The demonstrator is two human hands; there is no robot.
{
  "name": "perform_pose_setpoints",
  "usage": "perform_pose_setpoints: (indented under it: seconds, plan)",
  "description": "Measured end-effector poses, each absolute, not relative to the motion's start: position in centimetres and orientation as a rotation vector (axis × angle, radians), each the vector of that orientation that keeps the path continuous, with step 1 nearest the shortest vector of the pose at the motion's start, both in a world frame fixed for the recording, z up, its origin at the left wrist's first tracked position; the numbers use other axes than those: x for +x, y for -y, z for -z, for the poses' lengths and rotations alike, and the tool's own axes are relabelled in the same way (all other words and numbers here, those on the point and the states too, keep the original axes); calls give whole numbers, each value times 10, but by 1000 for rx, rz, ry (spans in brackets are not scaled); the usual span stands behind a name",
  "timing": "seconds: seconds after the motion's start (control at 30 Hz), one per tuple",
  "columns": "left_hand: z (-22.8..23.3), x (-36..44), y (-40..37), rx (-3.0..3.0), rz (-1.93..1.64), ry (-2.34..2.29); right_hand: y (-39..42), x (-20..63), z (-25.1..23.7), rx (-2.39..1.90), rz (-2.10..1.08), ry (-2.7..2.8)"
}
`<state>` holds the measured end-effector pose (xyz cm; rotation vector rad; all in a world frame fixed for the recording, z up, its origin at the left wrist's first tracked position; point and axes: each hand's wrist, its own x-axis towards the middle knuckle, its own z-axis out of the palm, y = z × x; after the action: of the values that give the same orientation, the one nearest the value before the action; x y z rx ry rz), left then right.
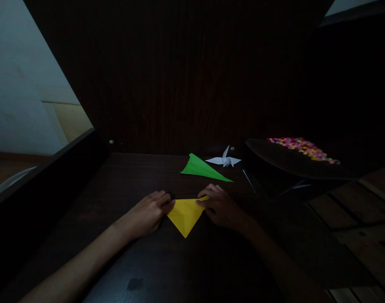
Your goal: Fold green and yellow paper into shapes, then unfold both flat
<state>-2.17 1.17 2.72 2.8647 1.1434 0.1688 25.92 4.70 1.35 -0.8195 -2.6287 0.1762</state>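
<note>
A sheet of yellow paper (186, 214), folded into a triangle, lies on the dark wooden surface with its point toward me. My left hand (153, 210) is closed at its left corner, thumb on top and fingers curled. At the right corner my right hand (219, 206) pinches the paper between thumb and fingers. Just beyond the hands lies a folded green paper (203, 168), narrowing to a point at the right. A white origami crane (224, 160) with spread wings sits behind it, close to the back panel.
A dark upright panel (180, 84) rises behind the surface, and a raised edge (54, 160) runs along the left. At the right, a curved dark shelf (274, 158) carries a strip of small pink and yellow pieces (302, 147). A thin pale strip (249, 181) lies near the crane.
</note>
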Motion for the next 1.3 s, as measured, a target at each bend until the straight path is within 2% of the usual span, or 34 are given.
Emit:
perform_pose_setpoints:
  seconds: [0.2, 0.4, 0.5, 0.7, 0.93, 1.3]
  plan:
    - [-39, -21, -3, 2793, -136, -1185, -37, 256, -21, -842, -143, 2651]
    - [-26, -4, 5, 2765, -370, -1328, -33, 248, -18, -895, -87, 2649]
    - [-15, 6, 5, 2773, -410, -1358, -32, 248, -17, -888, -145, 2663]
    - [-3, 8, 4, 2827, -422, -1134, -33, 254, -17, -892, -243, 2664]
    - [-11, 10, 7, 2809, -401, -1163, -39, 270, -25, -885, -423, 2600]
    - [-15, -10, -4, 2723, -411, -1236, -36, 269, -27, -846, -444, 2657]
